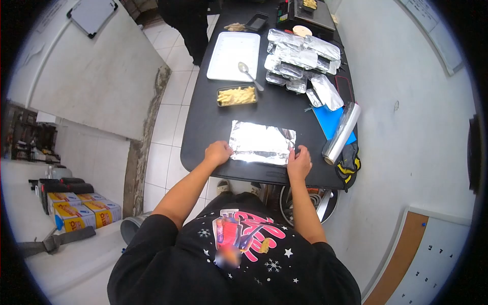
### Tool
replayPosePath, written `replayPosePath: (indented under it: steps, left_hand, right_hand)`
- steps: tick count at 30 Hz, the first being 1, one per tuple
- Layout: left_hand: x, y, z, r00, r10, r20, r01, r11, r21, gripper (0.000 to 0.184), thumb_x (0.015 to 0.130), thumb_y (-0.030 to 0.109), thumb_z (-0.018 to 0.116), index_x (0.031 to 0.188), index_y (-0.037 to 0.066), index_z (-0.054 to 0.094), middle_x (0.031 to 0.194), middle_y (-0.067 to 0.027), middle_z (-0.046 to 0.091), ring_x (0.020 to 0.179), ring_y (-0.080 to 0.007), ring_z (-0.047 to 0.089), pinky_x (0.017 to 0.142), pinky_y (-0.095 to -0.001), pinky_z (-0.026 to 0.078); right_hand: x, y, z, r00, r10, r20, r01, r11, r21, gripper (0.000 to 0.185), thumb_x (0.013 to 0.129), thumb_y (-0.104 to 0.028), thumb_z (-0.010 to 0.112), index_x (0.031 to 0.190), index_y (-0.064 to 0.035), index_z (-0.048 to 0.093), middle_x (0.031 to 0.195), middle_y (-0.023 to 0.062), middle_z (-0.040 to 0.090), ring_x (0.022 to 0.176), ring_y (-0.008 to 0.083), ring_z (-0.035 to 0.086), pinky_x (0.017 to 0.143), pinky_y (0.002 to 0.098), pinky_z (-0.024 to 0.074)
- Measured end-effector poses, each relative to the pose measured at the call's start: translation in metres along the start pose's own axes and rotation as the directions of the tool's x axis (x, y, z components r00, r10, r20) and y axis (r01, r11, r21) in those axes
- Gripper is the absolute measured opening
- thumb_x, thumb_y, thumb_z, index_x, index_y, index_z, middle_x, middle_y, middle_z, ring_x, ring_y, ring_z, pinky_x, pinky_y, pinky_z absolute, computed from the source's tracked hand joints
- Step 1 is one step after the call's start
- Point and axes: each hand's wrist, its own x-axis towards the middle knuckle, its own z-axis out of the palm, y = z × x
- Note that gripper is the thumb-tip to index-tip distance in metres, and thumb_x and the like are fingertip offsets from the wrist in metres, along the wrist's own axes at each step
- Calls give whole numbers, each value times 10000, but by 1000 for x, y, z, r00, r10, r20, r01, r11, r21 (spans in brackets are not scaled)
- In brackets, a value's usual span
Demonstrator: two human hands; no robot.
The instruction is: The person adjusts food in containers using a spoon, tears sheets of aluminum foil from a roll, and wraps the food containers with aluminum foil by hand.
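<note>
A rectangular sheet of aluminum foil (262, 141) lies on the black table near its front edge. My left hand (218, 153) pinches the sheet's left edge, near its lower corner. At the opposite side, my right hand (299, 161) grips the right edge with thumb and fingers. Just beyond the sheet stands a black tray of pale yellow cut pieces (237, 95), uncovered. Foil-covered trays (292, 56) are stacked at the back right. A roll of foil (341, 133) rests at the table's right edge, partly over a blue flat item (325, 120).
A white tray (229, 58) lies behind the food tray, with a metal spoon (249, 75) across its corner. A black empty container (256, 21) and a scale (310, 18) are farther back. Another person (185, 25) stands left of the table. The wall borders the right side.
</note>
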Motion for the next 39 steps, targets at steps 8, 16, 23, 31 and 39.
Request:
replayPosePath:
  steps: [8,16,23,31,39]
  left_hand:
    - [-1,4,-1,1000,-2,-13,2,1000,25,275,782,364,671,910,124,713,937,-144,695,919,-333,655,824,-423,498]
    - [-3,7,-7,999,-35,41,34,999,16,254,798,312,653,969,129,696,1021,-135,682,994,-306,635,866,-421,478]
    - [-24,34,19,677,710,-194,-618,691,375,267,884,151,526,1141,155,599,1255,-58,584,1162,-237,524,984,-510,363]
    - [-16,27,21,789,612,-58,-528,723,447,277,869,267,586,1124,162,600,1271,-33,584,1178,-242,520,1021,-569,319]
    - [-27,37,22,794,604,-70,-492,706,510,460,831,434,613,1158,111,605,1282,-25,576,1161,-251,500,1052,-633,232]
  right_hand:
    - [-32,-71,26,694,-587,417,634,773,33,426,888,-330,545,1276,-153,540,1371,124,462,1332,332,332,1043,556,284]
    - [-42,-72,42,586,-277,762,620,759,-200,534,961,-425,390,1467,-282,295,1573,81,126,1439,356,98,1100,615,151]
    - [-43,-73,45,592,-254,765,574,799,-179,526,953,-425,402,1451,-269,329,1569,73,149,1438,348,117,1091,637,141]
    - [-39,-10,-4,758,-246,604,539,758,-368,533,955,-349,421,1464,-239,308,1563,67,183,1422,358,169,1081,652,131]
    - [-50,-7,-33,849,-271,453,464,791,-397,509,957,-305,412,1419,-95,374,1499,124,312,1398,333,240,1076,638,168]
